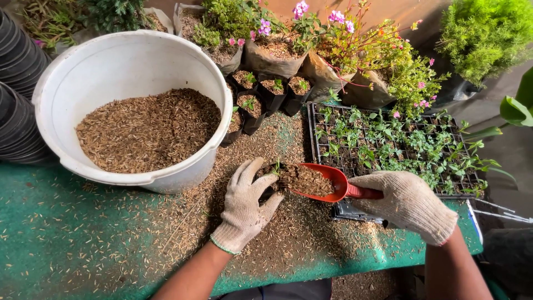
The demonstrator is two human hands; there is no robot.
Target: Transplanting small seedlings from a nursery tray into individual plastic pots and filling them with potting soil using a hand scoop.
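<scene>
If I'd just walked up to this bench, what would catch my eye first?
Probably the big white bucket at upper left, part full of brown husk mix. Next, at centre, the red scoop heaped with the same mix, gripped by the gloved right hand and tipped toward a small black bag with a seedling that the gloved left hand steadies. Behind them sit a black seedling tray and pink-flowering plants.

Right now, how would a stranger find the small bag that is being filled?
Start at the big white bucket. Below its right rim, the gloved left hand cups one small black bag. Unlike the other bags, a red scoop touches it.
</scene>
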